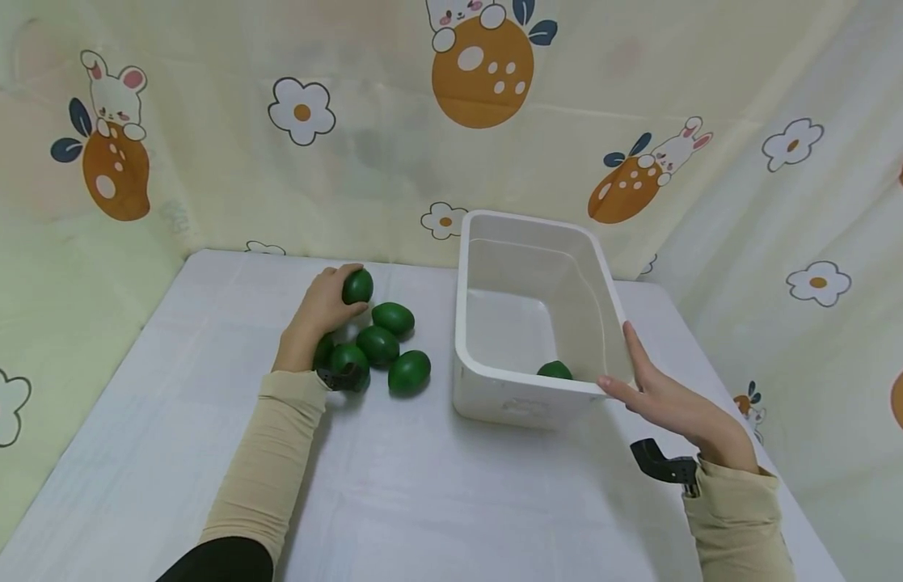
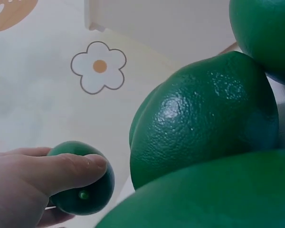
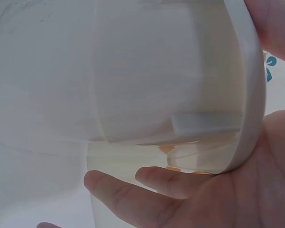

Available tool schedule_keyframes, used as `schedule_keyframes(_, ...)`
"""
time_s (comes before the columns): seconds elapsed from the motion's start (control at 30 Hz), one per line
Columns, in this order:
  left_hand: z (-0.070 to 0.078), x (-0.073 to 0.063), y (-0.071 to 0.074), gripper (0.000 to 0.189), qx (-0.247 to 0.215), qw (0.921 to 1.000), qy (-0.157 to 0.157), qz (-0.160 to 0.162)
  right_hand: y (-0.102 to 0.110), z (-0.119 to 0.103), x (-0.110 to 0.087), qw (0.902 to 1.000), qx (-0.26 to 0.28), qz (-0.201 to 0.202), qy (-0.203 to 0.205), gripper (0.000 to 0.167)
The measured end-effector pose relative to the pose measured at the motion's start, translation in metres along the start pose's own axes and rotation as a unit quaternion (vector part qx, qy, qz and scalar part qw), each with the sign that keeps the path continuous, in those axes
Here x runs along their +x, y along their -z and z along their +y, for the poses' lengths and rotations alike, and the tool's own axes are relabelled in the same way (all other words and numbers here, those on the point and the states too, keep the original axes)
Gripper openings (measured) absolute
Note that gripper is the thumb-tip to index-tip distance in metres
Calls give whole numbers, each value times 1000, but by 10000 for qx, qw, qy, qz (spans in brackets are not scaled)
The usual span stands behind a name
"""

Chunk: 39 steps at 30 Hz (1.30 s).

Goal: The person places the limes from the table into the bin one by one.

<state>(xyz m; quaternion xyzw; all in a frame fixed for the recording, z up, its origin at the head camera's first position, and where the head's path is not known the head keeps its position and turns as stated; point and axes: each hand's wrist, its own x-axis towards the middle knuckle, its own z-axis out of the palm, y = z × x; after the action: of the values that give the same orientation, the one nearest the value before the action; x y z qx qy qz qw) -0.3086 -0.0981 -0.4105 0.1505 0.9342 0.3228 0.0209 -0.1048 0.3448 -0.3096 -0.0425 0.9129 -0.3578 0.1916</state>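
White tabletop [image 1: 131, 420], its edge well left of the left hand [image 1: 323, 303], far edge just beyond; thumb and fingers pinching a green fruit [image 1: 360, 287] — loose fruits [image 1: 378, 346] just nearer; white tub [image 1: 509, 400] farther right — spread right hand [image 1: 673, 400] touching its corner.

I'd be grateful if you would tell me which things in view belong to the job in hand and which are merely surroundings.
Part of the job:
- green fruit held in the left hand
- green fruits grouped on the table
- white bin, the right hand at its rim
- green fruit inside the bin

Merely surroundings:
- patterned curtain
- the table itself
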Motion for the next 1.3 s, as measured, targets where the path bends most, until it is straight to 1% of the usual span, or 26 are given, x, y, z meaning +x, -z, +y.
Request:
schedule_keyframes(0.27,3,0,1,70,-166,9998,-9,112,-1,0,-1,10000,28,-12,72,92)
schedule_keyframes(0.5,3,2,1,69,-160,9996,5,242,-1,2,-1,10000,29,32,43,92)
schedule_keyframes(0.67,2,1,3,70,-209,9993,-16,310,-2,3,-1,10000,72,28,51,91)
schedule_keyframes(0.83,5,-3,4,70,-286,9986,-86,440,-3,5,-2,10000,80,22,20,91)
schedule_keyframes(1.03,13,-9,4,70,-554,9964,-246,597,-1,7,-7,9999,-72,-4,-106,91)
schedule_keyframes(1.1,16,-10,5,70,-579,9957,-289,669,1,6,-8,9999,-100,-28,-116,91)
schedule_keyframes(1.2,21,-11,10,69,-551,9945,-365,808,2,5,-6,9998,-137,-50,-144,91)
schedule_keyframes(1.3,29,-12,18,69,-538,9931,-443,941,3,4,-2,9998,-96,-51,-142,91)
